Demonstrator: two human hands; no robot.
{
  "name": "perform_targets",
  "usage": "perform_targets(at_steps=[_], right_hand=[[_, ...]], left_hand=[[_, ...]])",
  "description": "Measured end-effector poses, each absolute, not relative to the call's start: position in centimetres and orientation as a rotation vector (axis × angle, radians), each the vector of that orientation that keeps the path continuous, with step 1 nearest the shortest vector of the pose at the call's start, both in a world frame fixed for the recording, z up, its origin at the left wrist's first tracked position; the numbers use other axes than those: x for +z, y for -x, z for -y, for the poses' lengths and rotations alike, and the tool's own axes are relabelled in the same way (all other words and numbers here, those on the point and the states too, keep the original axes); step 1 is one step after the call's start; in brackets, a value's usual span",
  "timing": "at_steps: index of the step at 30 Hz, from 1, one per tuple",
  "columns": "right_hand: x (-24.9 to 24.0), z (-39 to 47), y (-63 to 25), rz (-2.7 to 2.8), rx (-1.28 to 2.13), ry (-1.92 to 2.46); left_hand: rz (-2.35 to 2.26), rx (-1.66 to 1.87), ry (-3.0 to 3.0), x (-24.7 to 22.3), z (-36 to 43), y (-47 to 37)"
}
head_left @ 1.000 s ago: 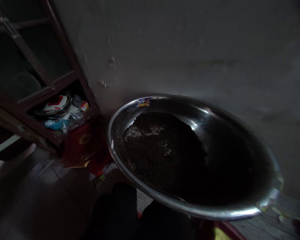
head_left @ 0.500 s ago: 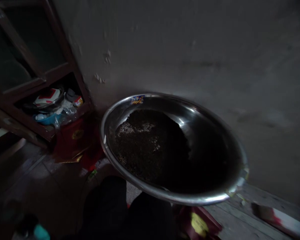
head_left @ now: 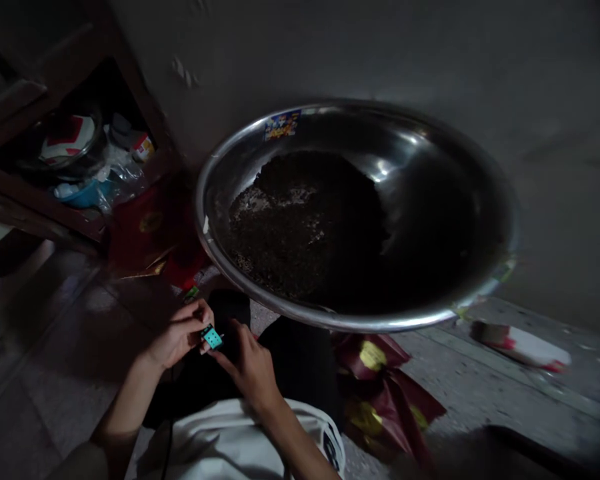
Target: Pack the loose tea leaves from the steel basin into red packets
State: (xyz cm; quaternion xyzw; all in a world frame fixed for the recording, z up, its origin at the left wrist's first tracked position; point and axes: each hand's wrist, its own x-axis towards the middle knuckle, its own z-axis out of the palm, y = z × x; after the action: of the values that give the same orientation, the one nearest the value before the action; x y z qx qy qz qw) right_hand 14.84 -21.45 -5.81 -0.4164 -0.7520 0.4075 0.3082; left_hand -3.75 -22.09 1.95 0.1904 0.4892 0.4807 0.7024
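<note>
Low in front of my lap, my left hand (head_left: 177,337) grips a small teal-and-black block (head_left: 213,338) with its fingers and thumb. Dark spots dot its teal face; I cannot tell its kind. From the other side, my right hand (head_left: 254,367) has its thumb and fingers closed in at the block's edge. Beyond both hands stands a wide metal basin (head_left: 380,323), holding a heap of dark, grainy material (head_left: 290,233) on its left side. Neither hand touches the basin.
A wooden cabinet (head_left: 160,133) at the left holds a blue bowl (head_left: 87,195) and plastic bags. Red bags (head_left: 143,230) lie beside it, and maroon bags (head_left: 380,407) with yellow patches lie below the basin. A white-and-red object (head_left: 535,348) rests by the wall.
The view has tilted down, so the basin sits higher in the picture. Both my hands now show together at the teal-and-black block; earlier only a blurred teal patch showed at the lower left.
</note>
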Motion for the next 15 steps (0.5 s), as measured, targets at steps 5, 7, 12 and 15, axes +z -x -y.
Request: perform_targets(at_steps=[5,7,12,15], right_hand=[[-7.8,22.4,-15.3,1.950,1.293,1.098],[-8.0,22.4,-15.4,1.810,1.404,1.062],[-8.5,22.1,-15.2,1.544,1.498,1.054],[-8.9,21.7,-15.3,1.632,1.383,1.031]], left_hand=[[-1.026,1.181,-0.032,1.0,20.6,-0.3],[-1.071,1.298,0.132,0.7,20.0,-1.1],[-1.154,1.474,0.354,0.6,19.1,-1.6],[-1.164,1.490,0.409,0.6,19.5,-1.5]])
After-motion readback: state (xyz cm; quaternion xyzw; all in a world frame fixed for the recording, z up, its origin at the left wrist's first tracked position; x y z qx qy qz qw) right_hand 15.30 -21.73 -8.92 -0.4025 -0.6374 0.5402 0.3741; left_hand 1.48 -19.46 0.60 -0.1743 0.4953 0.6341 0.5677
